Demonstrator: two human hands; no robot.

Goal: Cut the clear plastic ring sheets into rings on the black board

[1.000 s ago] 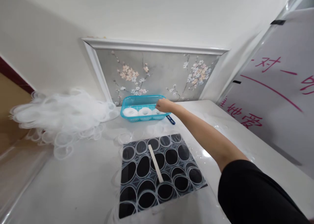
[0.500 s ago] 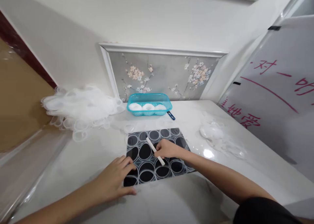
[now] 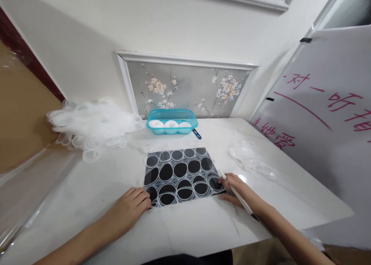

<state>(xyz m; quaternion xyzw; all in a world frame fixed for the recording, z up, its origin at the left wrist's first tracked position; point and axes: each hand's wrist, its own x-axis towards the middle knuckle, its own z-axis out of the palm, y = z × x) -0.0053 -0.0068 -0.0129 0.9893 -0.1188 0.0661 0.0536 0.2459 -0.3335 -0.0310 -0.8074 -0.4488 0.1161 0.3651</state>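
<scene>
A black sheet with several clear-edged ovals lies before me on the white table. My left hand is at its near left corner, fingers bent together over the edge and thumb hidden. At the near right corner is my right hand, its fingertips on the sheet and thumb by the edge. It also keeps hold of a slim white stick, which slants back over the wrist and has a dark end.
A heap of thin white rings lies at the back left. A teal basket with white round pieces stands against the wall, a blue-handled tool beside it. Clear scraps lie on the right, near a whiteboard with red writing.
My right hand has moved from the middle of the sheet to its near right corner, taking the white stick along. My left hand has closed more at the left corner.
</scene>
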